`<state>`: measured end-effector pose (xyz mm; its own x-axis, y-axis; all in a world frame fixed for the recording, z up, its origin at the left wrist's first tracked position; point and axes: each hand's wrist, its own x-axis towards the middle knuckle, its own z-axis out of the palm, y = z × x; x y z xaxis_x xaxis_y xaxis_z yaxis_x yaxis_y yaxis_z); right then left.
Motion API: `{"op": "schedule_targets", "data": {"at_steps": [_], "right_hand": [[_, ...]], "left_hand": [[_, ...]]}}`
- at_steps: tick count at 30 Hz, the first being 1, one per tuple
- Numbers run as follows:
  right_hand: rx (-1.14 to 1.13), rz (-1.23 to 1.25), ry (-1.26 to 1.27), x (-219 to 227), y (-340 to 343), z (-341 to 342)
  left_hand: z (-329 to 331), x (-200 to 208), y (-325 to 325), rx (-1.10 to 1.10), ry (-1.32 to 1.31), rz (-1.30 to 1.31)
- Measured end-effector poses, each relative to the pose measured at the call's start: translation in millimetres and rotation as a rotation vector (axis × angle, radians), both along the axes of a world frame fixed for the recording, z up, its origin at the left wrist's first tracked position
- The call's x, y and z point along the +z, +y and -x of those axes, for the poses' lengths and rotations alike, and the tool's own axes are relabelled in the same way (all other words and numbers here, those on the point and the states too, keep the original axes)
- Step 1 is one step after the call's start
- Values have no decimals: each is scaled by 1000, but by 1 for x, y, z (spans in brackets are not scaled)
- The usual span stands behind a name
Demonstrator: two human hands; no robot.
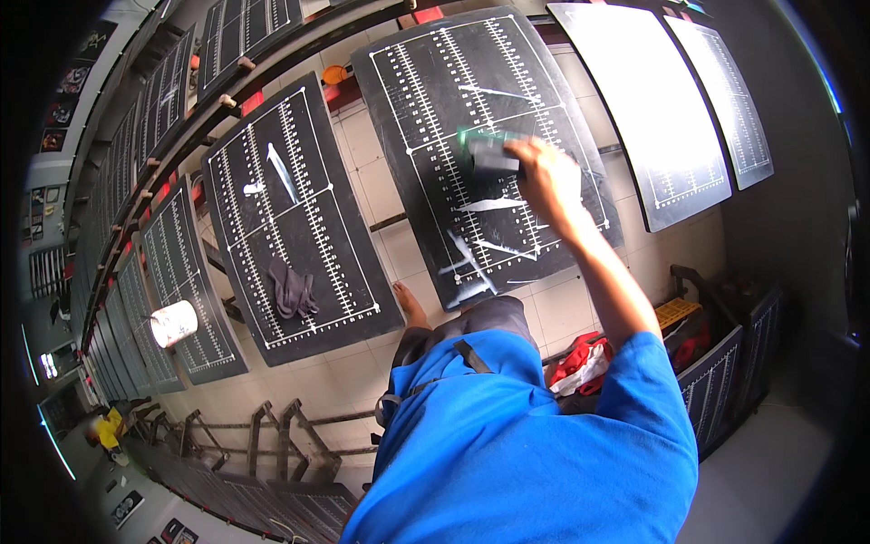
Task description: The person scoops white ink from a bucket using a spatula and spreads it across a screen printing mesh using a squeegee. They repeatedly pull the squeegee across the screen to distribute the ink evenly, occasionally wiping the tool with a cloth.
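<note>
My right hand [550, 181] is closed around one end of a dark rectangular block with a green edge [494, 156], which looks like a squeegee. It is on or just over a black board [435, 109] printed with white ruled scales and a white frame. White wet-looking streaks [494, 205] lie on the board near the block, with more streaks [469, 270] at its near left corner. Whether the block touches the surface, I cannot tell. My left hand is not in view.
Left of it, a second ruled board [326, 238] carries a crumpled dark cloth [292, 288] and white smears. A white bucket [174, 324] stands further left. Bright glaring boards [639, 100] lie at the right. Red and white cloth [583, 364] is beside me. A person in yellow [111, 428] is far left.
</note>
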<state>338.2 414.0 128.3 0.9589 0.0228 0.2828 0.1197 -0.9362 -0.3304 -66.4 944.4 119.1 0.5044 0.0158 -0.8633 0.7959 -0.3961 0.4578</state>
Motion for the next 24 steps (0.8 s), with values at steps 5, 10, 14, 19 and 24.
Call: {"op": "schedule_targets", "data": {"at_steps": [5, 10, 14, 19, 24], "right_hand": [[-83, 37, -52, -12, -28, -80], [-30, 87, -44, -32, -29, -92], [110, 117, -39, -38, -3, -51], [353, 111, 107, -36, 24, 55], [380, 113, 286, -3, 5, 95]], "left_hand": [[2, 6, -24, 34, 44, -1], [8, 7, -39, 75, 56, 2], [15, 5, -51, 102, 73, 13], [21, 4, -58, 126, 82, 29], [30, 6, -64, 148, 95, 39]]}}
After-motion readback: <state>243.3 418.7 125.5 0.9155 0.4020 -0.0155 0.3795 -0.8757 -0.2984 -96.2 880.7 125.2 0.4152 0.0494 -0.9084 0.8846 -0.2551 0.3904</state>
